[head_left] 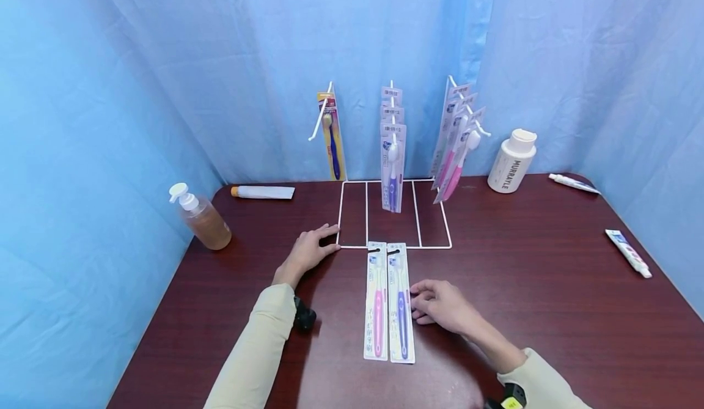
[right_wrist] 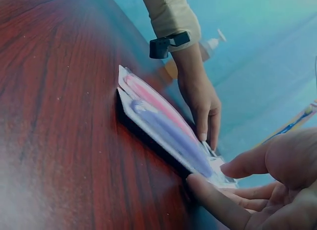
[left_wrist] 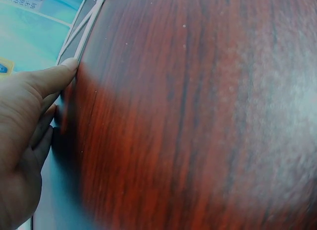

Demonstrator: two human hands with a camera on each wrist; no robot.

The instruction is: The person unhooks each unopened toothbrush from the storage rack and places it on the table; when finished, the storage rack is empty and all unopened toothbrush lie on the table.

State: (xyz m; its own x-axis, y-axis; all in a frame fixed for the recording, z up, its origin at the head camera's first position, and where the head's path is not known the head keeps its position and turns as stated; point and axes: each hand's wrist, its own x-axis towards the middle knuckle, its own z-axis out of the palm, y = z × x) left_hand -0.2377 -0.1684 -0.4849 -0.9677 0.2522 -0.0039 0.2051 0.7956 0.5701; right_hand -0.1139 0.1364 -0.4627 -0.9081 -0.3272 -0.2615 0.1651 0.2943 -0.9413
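On the table lie two packaged toothbrushes side by side: a pink toothbrush (head_left: 377, 311) and, to its right, a purple toothbrush (head_left: 403, 317). My right hand (head_left: 442, 304) is at the purple one's right edge, fingers loosely bent; in the right wrist view its fingertips (right_wrist: 198, 183) lie close to the package, and whether they touch is unclear. With fingers fairly straight, my left hand (head_left: 309, 250) touches the left front side of a white wire display rack (head_left: 407, 247). In the left wrist view the thumb (left_wrist: 69, 65) rests against the white wire.
Packaged toothbrushes hang from the rack's hooks: one yellow package (head_left: 335, 146), purple ones (head_left: 393, 170), pink ones (head_left: 453, 164). Around stand a pump bottle (head_left: 209, 222) and a white bottle (head_left: 511, 163). Toothpaste tubes (head_left: 264, 192) lie left and right. Blue curtains (head_left: 247, 60) border the table.
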